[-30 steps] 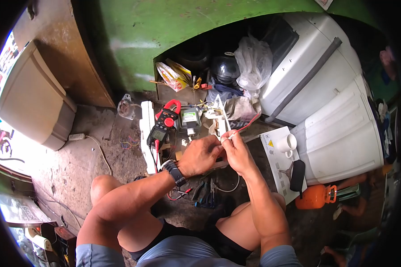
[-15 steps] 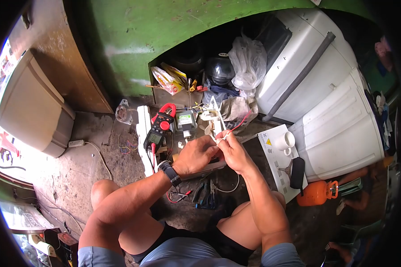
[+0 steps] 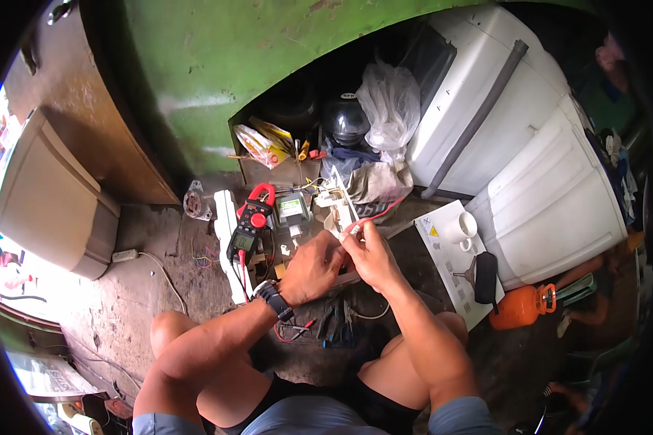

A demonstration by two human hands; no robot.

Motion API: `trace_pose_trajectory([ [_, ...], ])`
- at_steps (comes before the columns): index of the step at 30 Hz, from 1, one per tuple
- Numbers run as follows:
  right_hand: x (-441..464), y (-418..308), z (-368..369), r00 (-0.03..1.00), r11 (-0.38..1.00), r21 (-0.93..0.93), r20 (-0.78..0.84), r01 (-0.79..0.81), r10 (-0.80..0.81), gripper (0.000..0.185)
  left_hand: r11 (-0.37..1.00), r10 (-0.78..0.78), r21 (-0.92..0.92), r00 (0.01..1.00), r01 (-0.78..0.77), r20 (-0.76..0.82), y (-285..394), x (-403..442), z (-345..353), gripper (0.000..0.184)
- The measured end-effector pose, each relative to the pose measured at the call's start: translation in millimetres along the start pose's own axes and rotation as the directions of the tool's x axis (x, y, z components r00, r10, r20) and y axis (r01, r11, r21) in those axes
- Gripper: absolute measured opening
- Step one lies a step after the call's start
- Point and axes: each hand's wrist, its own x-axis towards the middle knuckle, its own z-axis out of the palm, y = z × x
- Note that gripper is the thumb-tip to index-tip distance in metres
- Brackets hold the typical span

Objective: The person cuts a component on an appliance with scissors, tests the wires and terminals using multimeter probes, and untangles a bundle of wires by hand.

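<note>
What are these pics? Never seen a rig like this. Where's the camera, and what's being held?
No machine here: just a person's bare hands. The camera is worn on the head, looking forward and down, so the forearms reach away from you. The left hand, with a watch on its wrist, is beside the right hand. The right grip pinches a red wire; whether the left holds anything is hidden. Just beyond are a red-and-black clamp meter and a box with a green-and-white label. An orange gas cylinder is off to the right.
</note>
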Motion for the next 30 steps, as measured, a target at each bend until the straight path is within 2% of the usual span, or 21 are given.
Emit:
trace_pose_trajectory([
  [1,0.0,0.7,1.2,0.996,0.999,-0.021,-0.087,0.027,-0.029,0.03,1.0,-0.007,0.015,1.0,0.007,-0.004,0.3,-0.7,0.5,0.027],
  [3,-3.6,0.4,-2.8,0.994,0.997,-0.072,-0.103,0.02,-0.028,0.03,1.0,0.017,0.012,1.0,-0.016,-0.023,0.4,-2.0,2.5,0.029],
  [5,-5.7,-0.2,-1.0,0.992,0.997,-0.025,-0.106,0.071,-0.073,0.027,0.998,0.053,0.017,0.998,-0.053,-0.014,5.0,-0.5,-1.3,0.031],
  [7,-8.1,-4.4,2.0,0.994,0.999,-0.011,-0.096,0.044,-0.045,0.021,0.996,0.086,0.021,0.996,-0.086,-0.008,9.5,0.1,-4.4,0.032],
  [9,-6.7,3.4,6.0,0.99,0.994,-0.061,-0.105,0.09,-0.096,0.022,1.0,-0.016,0.012,0.999,0.016,0.052,12.8,-0.7,-6.9,0.033],
  [11,-3.6,9.2,3.2,0.995,0.995,-0.06,-0.065,0.078,-0.082,0.023,0.999,-0.003,0.037,0.999,0.001,0.048,9.9,-0.3,-6.2,0.033],
  [13,-1.2,14.0,3.0,0.995,0.995,-0.009,0.011,0.094,-0.094,0.023,0.996,0.002,-0.091,0.997,0.005,0.078,6.4,-0.1,-7.2,0.034],
  [15,0.9,13.1,0.8,0.995,0.996,-0.017,0.036,0.092,-0.091,0.023,0.995,-0.006,-0.095,0.996,0.015,0.089,9.1,0.8,-9.8,0.034],
  [17,0.3,6.1,-0.8,0.995,0.997,0.05,0.071,0.06,-0.064,0.021,0.995,-0.016,-0.101,0.995,0.025,0.095,9.8,2.9,-12.6,0.035],
  [18,-1.3,-0.7,-2.9,0.995,0.992,0.128,0.101,0.011,-0.025,0.02,0.991,-0.032,-0.122,0.992,0.047,0.12,9.5,4.3,-14.2,0.033],
  [20,-3.4,-12.2,-9.5,0.99,0.99,0.135,0.141,-0.032,0.013,0.019,0.988,-0.048,-0.142,0.989,0.068,0.141,5.6,5.9,-16.1,0.032],
  [22,-4.6,-16.2,-14.5,0.978,0.979,0.18,0.202,-0.096,0.059,0.021,0.955,-0.102,-0.253,0.97,0.158,0.221,-1.7,8.5,-16.2,0.029],
  [23,-4.5,-15.6,-16.5,0.978,0.979,0.182,0.202,-0.096,0.058,0.021,0.955,-0.102,-0.251,0.97,0.158,0.221,-2.8,8.6,-16.1,0.029],
  [25,-3.7,-13.9,-19.6,0.967,0.981,0.166,0.249,-0.096,0.052,0.021,0.888,-0.125,-0.399,0.954,0.231,0.274,-2.1,9.1,-15.8,0.025],
  [30,-3.9,-14.8,-19.4,0.964,0.971,0.214,0.262,-0.109,0.051,0.019,0.856,-0.147,-0.435,0.939,0.279,0.312,-8.6,12.2,-15.1,0.023],
])
